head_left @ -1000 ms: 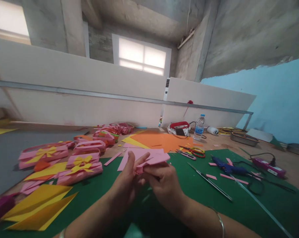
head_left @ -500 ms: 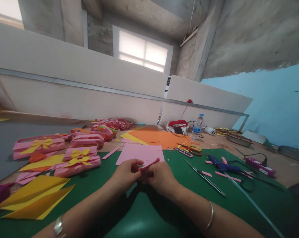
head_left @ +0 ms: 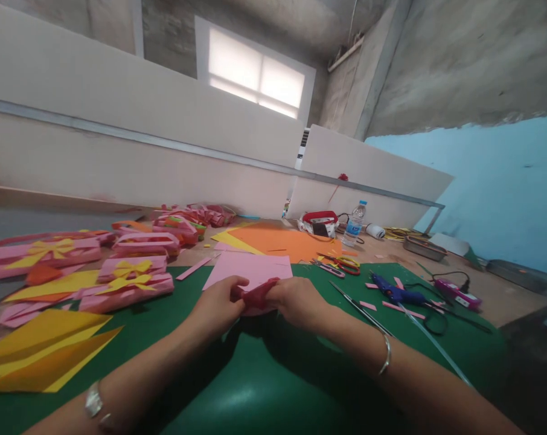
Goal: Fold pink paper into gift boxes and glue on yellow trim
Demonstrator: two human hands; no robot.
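My left hand [head_left: 219,304] and my right hand [head_left: 296,300] meet over the green mat [head_left: 264,386] and both pinch a small folded pink paper piece [head_left: 258,294] between their fingertips. The piece is low, just above the mat, and partly hidden by my fingers. A flat pink sheet [head_left: 250,269] lies on the mat right behind my hands.
Pink paper boxes with yellow bows [head_left: 126,281] and yellow sheets [head_left: 38,356] lie left. Orange paper [head_left: 282,240], scissors [head_left: 341,264], a metal ruler [head_left: 361,309], a blue glue gun [head_left: 395,294], a water bottle [head_left: 355,223] and a metal tray [head_left: 421,248] are right and behind.
My hands have lowered the pink piece from chest height toward the mat and closed more tightly round it. The view has tilted slightly left and down.
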